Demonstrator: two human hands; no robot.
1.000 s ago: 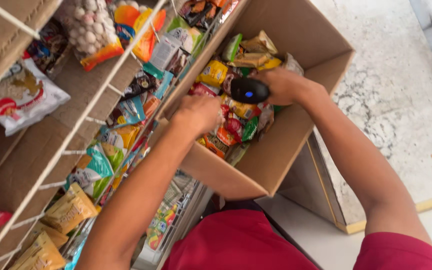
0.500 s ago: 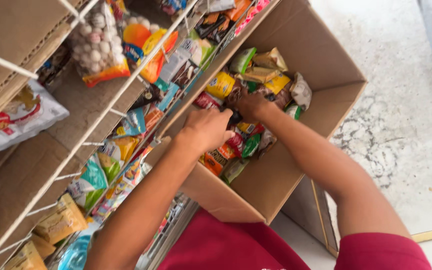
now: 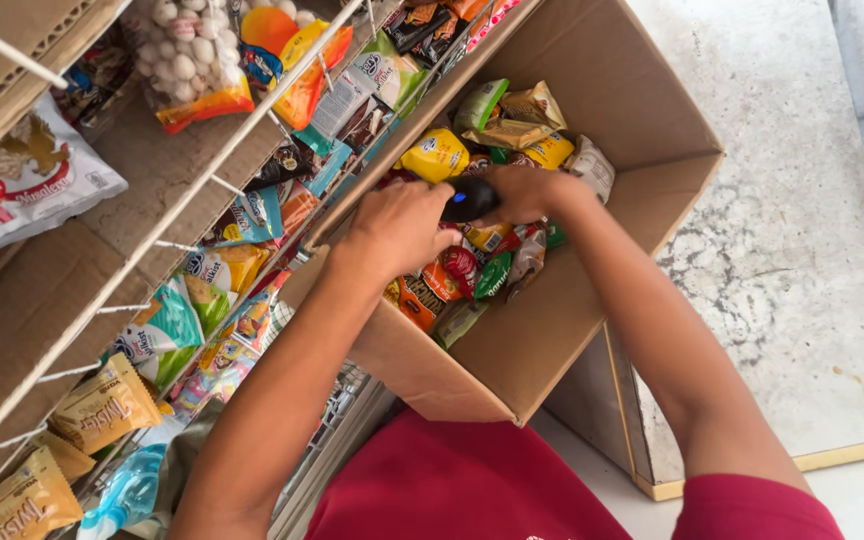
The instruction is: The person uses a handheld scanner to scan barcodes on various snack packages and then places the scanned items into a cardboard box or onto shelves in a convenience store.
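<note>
An open cardboard box (image 3: 592,330) holds several small snack packets (image 3: 472,265) in yellow, green, red and orange. Both my hands are inside it. My right hand (image 3: 532,190) grips a small black handheld device (image 3: 469,198) with a blue light on it, just above the packets. My left hand (image 3: 402,225) lies palm down right beside the device, its fingers curled over the packets near the box's left wall. The fingertips are hidden, so I cannot tell whether they hold a packet.
A white wire rack (image 3: 182,210) lined with cardboard stands to the left, hung with snack bags (image 3: 32,180) and pouches (image 3: 102,405). The box leans against it. Speckled concrete floor (image 3: 812,250) lies to the right. My red shirt (image 3: 472,490) is at the bottom.
My right hand has drawn the black device back toward my left hand. The left hand shifted slightly deeper into the box. The view tilted a little.
</note>
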